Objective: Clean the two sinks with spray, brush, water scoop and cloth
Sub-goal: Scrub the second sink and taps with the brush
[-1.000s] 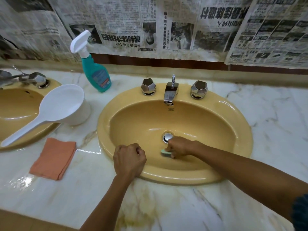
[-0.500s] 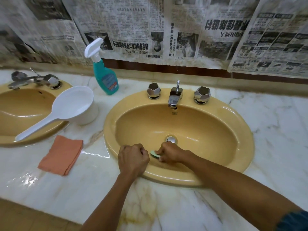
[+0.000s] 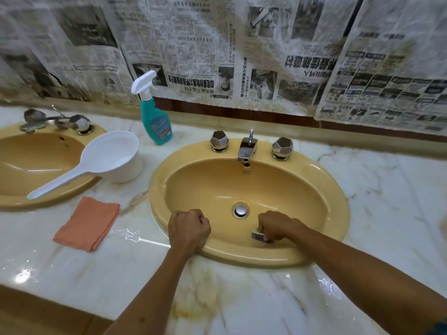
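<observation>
1. Right sink [image 3: 336, 197] – yellow oval basin set in the marble counter [image 3: 242, 298], drain [image 3: 241, 210] at its middle, tap [image 3: 247, 147] between two faceted knobs at the back.
2. Right hand [image 3: 274, 224] inside the basin, just right of the drain – fingers curled round a small brush [image 3: 259, 236], bristles against the near inner wall.
3. Left hand [image 3: 188, 229] rests as a fist on the sink's near rim, fingers curled tight, holding nothing.
4. Left sink [image 3: 14, 155] at the left edge, partly out of view.
5. White scoop [image 3: 108, 157] stands between the sinks, its handle lying over the left sink's rim.
6. Orange cloth [image 3: 88, 223], folded, flat on the counter in front of the scoop.
7. Teal spray bottle [image 3: 154, 117] upright at the back, near the newspaper-covered wall [image 3: 266, 44].
8. Counter shows wet glare near the cloth.
</observation>
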